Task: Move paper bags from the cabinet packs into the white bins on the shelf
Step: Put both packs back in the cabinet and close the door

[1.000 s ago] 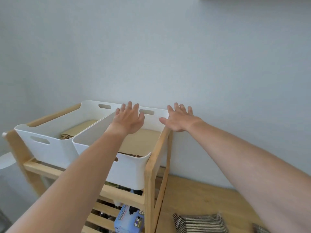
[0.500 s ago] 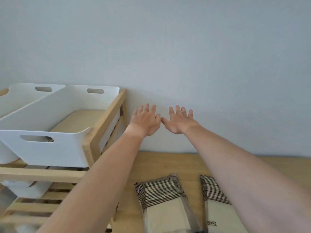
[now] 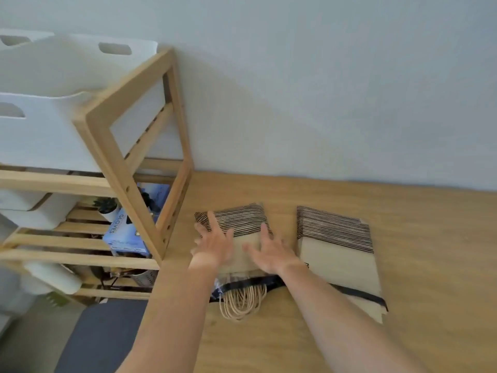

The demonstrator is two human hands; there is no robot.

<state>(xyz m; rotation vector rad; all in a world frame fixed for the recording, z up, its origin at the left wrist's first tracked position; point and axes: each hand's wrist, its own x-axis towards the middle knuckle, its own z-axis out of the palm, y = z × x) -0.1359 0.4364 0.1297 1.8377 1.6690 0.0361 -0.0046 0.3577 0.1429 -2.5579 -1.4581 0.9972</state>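
Shelf (image 3: 129, 146): left of the cabinet top (image 3: 403, 265).
Bins (image 3: 53, 103): side by side on the shelf's top tier.
Glove box (image 3: 126, 232): on a lower tier.
Left pack (image 3: 242, 222): on the cabinet top, just right of the shelf.
Right pack (image 3: 336, 251): beside the left pack.
Hands: left hand (image 3: 215, 243) and right hand (image 3: 271, 254) over the left pack.

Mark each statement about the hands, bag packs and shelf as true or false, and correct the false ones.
1. Both hands are over the left pack. True.
2. The left hand grips a bag with closed fingers. False: its fingers are spread open.
3. Cord handles stick out of the left pack's near end. True.
4. The right pack lies inside a white bin. False: it lies on the wooden cabinet top.
5. The right hand is spread open. True.
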